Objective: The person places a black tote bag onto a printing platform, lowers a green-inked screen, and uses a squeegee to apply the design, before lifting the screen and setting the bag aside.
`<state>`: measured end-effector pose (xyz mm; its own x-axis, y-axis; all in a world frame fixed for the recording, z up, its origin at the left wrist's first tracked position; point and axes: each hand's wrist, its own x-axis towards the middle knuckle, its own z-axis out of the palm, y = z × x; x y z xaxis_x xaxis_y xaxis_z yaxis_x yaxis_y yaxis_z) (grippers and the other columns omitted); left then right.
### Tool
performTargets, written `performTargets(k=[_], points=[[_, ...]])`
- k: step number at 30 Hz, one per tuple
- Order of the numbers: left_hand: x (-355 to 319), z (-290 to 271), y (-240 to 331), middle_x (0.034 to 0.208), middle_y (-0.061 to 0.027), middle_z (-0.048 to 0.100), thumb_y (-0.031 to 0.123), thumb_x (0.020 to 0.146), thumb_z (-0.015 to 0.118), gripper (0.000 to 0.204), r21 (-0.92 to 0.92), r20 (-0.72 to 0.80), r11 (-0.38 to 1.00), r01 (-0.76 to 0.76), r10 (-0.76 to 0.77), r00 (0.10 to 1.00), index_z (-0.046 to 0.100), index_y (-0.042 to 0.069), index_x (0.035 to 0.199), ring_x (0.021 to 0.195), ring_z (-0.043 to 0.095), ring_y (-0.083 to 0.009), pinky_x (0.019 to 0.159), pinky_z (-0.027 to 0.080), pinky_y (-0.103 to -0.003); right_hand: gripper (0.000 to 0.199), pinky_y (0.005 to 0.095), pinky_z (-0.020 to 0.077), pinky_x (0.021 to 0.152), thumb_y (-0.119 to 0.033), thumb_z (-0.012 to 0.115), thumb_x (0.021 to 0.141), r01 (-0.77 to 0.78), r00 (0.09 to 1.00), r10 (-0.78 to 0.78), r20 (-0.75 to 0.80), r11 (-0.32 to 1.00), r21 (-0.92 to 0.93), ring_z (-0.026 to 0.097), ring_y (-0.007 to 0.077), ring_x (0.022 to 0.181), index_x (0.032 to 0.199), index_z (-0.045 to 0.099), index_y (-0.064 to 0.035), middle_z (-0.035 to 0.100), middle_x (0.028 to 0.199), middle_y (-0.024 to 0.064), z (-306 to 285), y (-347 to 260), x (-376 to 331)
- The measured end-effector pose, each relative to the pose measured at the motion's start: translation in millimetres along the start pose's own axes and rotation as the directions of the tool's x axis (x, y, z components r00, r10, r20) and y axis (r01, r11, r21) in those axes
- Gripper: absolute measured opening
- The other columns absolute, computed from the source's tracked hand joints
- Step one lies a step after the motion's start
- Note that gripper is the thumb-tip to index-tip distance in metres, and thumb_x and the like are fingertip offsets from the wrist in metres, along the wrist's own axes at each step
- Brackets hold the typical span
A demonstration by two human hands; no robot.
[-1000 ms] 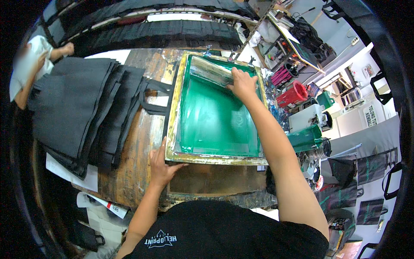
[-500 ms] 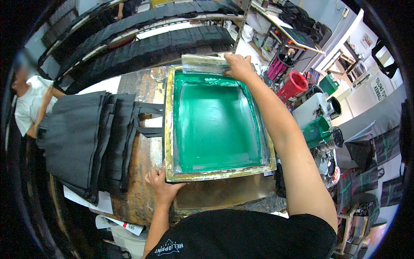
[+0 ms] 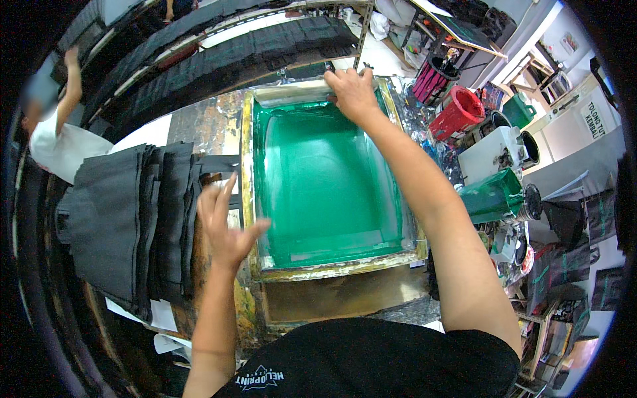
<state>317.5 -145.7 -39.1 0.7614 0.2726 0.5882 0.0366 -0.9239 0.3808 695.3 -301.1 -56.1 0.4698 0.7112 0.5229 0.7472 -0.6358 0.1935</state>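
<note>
A screen-printing frame (image 3: 247,199) with a yellowed, paint-stained wooden rim lies in front of me, its mesh (image 3: 318,179) coated with green ink. Along its far end rests a squeegee (image 3: 285,94). My right hand (image 3: 355,96) is closed around the squeegee's right part, thumb on the near side; its far fingertips are partly hidden. My left hand (image 3: 229,229), slightly blurred, is raised beside the frame's left rim with fingers spread and nothing in it. Left of it lies a pile of black fabric bags (image 3: 113,219), with straps reaching toward the frame.
The worktable (image 3: 206,113) is paint-stained. Along its right side stand a red bucket (image 3: 458,113), a green container (image 3: 491,196) and several ink pots. Racks with black bags (image 3: 245,69) run behind. At the far left is a person in a white shirt (image 3: 66,146).
My left hand has let go of the frame's near left corner and risen, fingers spreading. My right hand and the squeegee have settled lower at the frame's far end. The person at left raised an arm.
</note>
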Motion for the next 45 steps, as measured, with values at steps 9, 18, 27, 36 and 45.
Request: performTargets(k=[9, 18, 27, 36, 45], points=[[208.4, 158.4, -27.3, 0.115, -0.0197, 0.070, 0.062, 0.094, 0.066, 0.065, 0.311, 0.188, 0.929, -0.202, 0.148, 0.971, 0.071, 0.002, 0.118, 0.110, 0.066, -0.0378, 0.096, 0.052, -0.049, 0.032, 0.0473, 0.0511, 0.085, -0.015, 0.069, 0.087, 0.086, 0.996, -0.083, -0.035, 0.992, 0.094, 0.067, 0.0267, 0.100, 0.119, 0.063, -0.0160, 0.067, 0.100, 0.0031, 22.9, 7.3, -1.2], [173.9, 176.9, -33.5, 0.081, -0.0080, 0.068, 0.069, 0.088, 0.066, 0.060, 0.396, 0.001, 0.866, -0.304, 0.330, 0.944, 0.066, 0.010, 0.080, 0.079, 0.069, -0.0292, 0.071, 0.053, -0.043, 0.043, 0.0473, 0.0521, 0.086, -0.016, 0.075, 0.082, 0.087, 0.995, -0.089, 0.041, 0.995, 0.046, 0.068, 0.0289, 0.105, 0.122, 0.061, -0.0146, 0.069, 0.108, 0.0051, 0.1, -2.1, -30.8], [91.5, 136.7, 5.2, 0.076, -0.0054, 0.063, 0.068, 0.084, 0.069, 0.058, 0.380, 0.030, 0.883, -0.274, 0.285, 0.958, 0.063, 0.011, 0.078, 0.072, 0.065, -0.0263, 0.067, 0.049, -0.041, 0.035, 0.0466, 0.0512, 0.082, -0.011, 0.068, 0.086, 0.090, 0.983, -0.104, 0.150, 0.991, 0.098, 0.067, 0.0295, 0.101, 0.121, 0.061, -0.0148, 0.069, 0.106, 0.0061, -66.2, -38.3, -105.2], [-28.2, 69.8, 70.0, 0.075, -0.0051, 0.053, 0.069, 0.079, 0.073, 0.059, 0.310, 0.065, 0.913, -0.267, 0.260, 0.964, 0.056, 0.013, 0.074, 0.068, 0.054, -0.0253, 0.063, 0.041, -0.041, 0.020, 0.0440, 0.0454, 0.075, -0.015, 0.063, 0.089, 0.092, 0.970, -0.118, 0.212, 0.988, 0.126, 0.063, 0.0252, 0.091, 0.109, 0.062, -0.0158, 0.064, 0.095, 0.0041, -155.4, -88.3, -214.6], [-73.4, 34.7, 96.3, 0.077, -0.0056, 0.052, 0.065, 0.080, 0.075, 0.057, 0.258, 0.102, 0.933, -0.251, 0.233, 0.967, 0.056, 0.011, 0.077, 0.071, 0.054, -0.0265, 0.067, 0.042, -0.042, 0.021, 0.0417, 0.0425, 0.075, -0.015, 0.063, 0.088, 0.073, 0.969, -0.100, 0.224, 0.990, 0.122, 0.061, 0.0249, 0.090, 0.109, 0.062, -0.0161, 0.060, 0.092, 0.0037, -194.0, -111.8, -258.4]])
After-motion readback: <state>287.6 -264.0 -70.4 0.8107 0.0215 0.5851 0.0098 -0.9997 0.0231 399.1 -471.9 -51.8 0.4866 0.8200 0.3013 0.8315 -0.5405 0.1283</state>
